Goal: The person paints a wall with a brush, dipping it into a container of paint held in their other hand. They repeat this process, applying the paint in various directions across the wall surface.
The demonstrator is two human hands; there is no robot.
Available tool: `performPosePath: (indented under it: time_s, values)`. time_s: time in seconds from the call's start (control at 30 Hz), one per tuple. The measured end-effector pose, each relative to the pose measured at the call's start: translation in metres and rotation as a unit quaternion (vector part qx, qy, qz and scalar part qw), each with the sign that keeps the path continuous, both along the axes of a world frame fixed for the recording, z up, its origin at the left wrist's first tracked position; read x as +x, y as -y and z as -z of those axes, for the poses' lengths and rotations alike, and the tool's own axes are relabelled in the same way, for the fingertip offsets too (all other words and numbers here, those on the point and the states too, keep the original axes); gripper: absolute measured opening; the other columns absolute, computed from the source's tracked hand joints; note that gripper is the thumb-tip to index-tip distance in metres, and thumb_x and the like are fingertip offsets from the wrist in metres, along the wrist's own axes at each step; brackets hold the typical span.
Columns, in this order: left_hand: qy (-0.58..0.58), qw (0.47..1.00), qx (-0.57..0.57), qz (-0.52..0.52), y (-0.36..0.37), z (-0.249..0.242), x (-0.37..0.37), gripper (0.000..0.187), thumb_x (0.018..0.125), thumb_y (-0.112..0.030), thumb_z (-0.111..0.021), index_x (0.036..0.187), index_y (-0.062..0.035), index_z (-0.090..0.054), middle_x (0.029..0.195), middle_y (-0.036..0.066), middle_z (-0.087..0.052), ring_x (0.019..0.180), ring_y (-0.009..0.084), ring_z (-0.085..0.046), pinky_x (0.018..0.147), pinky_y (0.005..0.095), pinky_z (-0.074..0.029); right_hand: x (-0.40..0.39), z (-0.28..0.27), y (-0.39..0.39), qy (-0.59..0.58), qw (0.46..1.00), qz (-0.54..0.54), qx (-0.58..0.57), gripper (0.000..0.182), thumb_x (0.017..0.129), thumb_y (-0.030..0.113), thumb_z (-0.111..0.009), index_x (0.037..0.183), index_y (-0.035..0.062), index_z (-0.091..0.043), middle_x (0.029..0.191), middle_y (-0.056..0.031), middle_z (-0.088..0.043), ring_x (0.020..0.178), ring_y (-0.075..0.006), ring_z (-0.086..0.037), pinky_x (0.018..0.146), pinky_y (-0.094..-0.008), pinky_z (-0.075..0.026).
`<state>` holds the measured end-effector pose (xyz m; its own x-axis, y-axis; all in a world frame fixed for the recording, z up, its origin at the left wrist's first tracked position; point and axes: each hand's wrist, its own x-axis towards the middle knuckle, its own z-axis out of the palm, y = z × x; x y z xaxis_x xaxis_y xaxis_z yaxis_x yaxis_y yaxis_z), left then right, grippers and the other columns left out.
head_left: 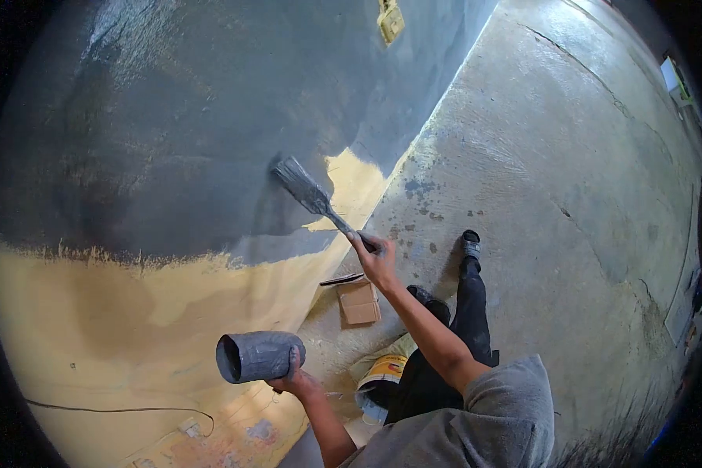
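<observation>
My right hand [377, 259] is closed round the handle of a wide paintbrush [303, 187] coated in dark grey paint. The bristles are at the grey part of the wall [171, 140], just left of an unpainted cream patch [354, 183]. In my left hand [298, 381] is a grey, paint-smeared cylindrical container [264, 356], gripped near its base and tilted so its dark mouth faces left. What lies inside the container is hidden in shadow. Below the ragged grey edge, the wall's lower band [132, 312] is cream.
A bucket [381, 376] with a yellow label stands on the floor beside my legs. Flattened cardboard [359, 303] lies by the wall's foot. A yellow-splashed fitting [390, 23] sits high on the wall, and a thin cable [121, 408] runs at lower left. The concrete floor [538, 187] has dark paint spots.
</observation>
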<state>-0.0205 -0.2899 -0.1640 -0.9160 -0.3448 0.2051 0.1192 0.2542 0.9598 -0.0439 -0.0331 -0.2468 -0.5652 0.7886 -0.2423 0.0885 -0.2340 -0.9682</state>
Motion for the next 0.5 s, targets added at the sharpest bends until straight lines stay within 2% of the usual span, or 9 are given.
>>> performPosePath:
  time_s: [0.07, 0.2, 0.23, 0.27, 0.33, 0.4, 0.47, 0.5]
  values:
    - [0.001, 1.0, -0.015, -0.005, -0.007, -0.001, -0.007, 0.076, 0.056, 0.005, -0.074, 0.123, -0.0038, -0.039, 0.122, 0.01, -0.046, 0.11, 0.027, -0.047, 0.096, 0.0452, -0.039, 0.0, -0.005, -0.005, -0.054, 0.998, 0.019, -0.019, 0.027, 0.083, 0.02, -0.066, 0.088, -0.0072, -0.065, 0.051, 0.0013, -0.038, 0.051, -0.0048, -0.035, 0.043, -0.0234, -0.029]
    - [-0.003, 1.0, 0.025, 0.001, -0.011, -0.004, -0.012, 0.075, 0.056, 0.005, -0.073, 0.122, -0.0026, -0.038, 0.122, 0.011, -0.046, 0.11, 0.0278, -0.047, 0.094, 0.045, -0.04, -0.026, 0.017, -0.025, -0.046, 0.998, 0.037, 0.031, 0.028, 0.084, 0.023, -0.065, 0.085, -0.0058, -0.066, 0.05, 0.0013, -0.039, 0.051, -0.0051, -0.035, 0.043, -0.0246, -0.03]
    - [-0.005, 1.0, 0.026, 0.006, -0.01, -0.003, -0.013, 0.075, 0.056, 0.005, -0.073, 0.122, -0.0025, -0.039, 0.122, 0.011, -0.046, 0.11, 0.0279, -0.047, 0.093, 0.0449, -0.041, -0.032, 0.036, -0.032, -0.016, 0.999, -0.002, 0.035, 0.029, 0.083, 0.025, -0.065, 0.086, -0.0038, -0.067, 0.049, -0.0051, -0.046, 0.049, -0.0065, -0.04, 0.045, -0.0261, -0.034]
    - [-0.005, 1.0, 0.023, 0.007, -0.011, -0.002, -0.013, 0.075, 0.056, 0.005, -0.073, 0.122, -0.0025, -0.039, 0.122, 0.011, -0.046, 0.11, 0.0279, -0.047, 0.093, 0.0449, -0.041, -0.041, 0.065, -0.033, -0.016, 0.999, -0.001, 0.032, 0.029, 0.083, 0.025, -0.065, 0.086, -0.0038, -0.067, 0.049, -0.0051, -0.046, 0.049, -0.0065, -0.04, 0.045, -0.0261, -0.034]
    - [-0.01, 0.999, 0.033, 0.025, -0.013, -0.002, -0.01, 0.075, 0.055, 0.005, -0.073, 0.121, -0.0028, -0.039, 0.121, 0.011, -0.047, 0.11, 0.0278, -0.047, 0.094, 0.0448, -0.04, -0.054, 0.128, -0.027, -0.017, 0.995, 0.093, 0.011, 0.034, 0.082, 0.03, -0.065, 0.082, -0.0036, -0.066, 0.047, -0.0076, -0.047, 0.045, -0.0098, -0.041, 0.044, -0.0302, -0.034]
    - [-0.005, 0.999, 0.03, 0.022, -0.017, 0.0, -0.01, 0.075, 0.055, 0.005, -0.073, 0.121, -0.003, -0.039, 0.122, 0.011, -0.047, 0.11, 0.0276, -0.047, 0.095, 0.0447, -0.039, -0.039, 0.17, -0.037, 0.122, 0.99, 0.057, 0.045, 0.038, 0.08, 0.036, -0.066, 0.075, -0.0024, -0.066, 0.05, -0.015, -0.053, 0.043, -0.0145, -0.047, 0.046, -0.0343, -0.037]
    - [0.003, 0.999, 0.026, 0.02, -0.023, -0.001, -0.008, 0.075, 0.055, 0.005, -0.073, 0.121, -0.0032, -0.039, 0.122, 0.011, -0.047, 0.11, 0.0275, -0.047, 0.095, 0.0447, -0.039, -0.022, 0.182, -0.045, 0.203, 0.977, 0.058, 0.038, 0.042, 0.079, 0.039, -0.066, 0.068, -0.0012, -0.065, 0.052, -0.0169, -0.056, 0.044, -0.0188, -0.053, 0.047, -0.037, -0.039]
    - [0.006, 1.0, 0.024, 0.011, -0.03, -0.004, -0.007, 0.075, 0.055, 0.004, -0.073, 0.121, -0.0034, -0.039, 0.122, 0.011, -0.047, 0.11, 0.0274, -0.047, 0.096, 0.0447, -0.039, -0.017, 0.185, -0.049, 0.205, 0.976, 0.058, 0.036, 0.042, 0.079, 0.039, -0.066, 0.068, -0.0012, -0.065, 0.052, -0.0169, -0.056, 0.044, -0.0188, -0.053, 0.047, -0.037, -0.039]
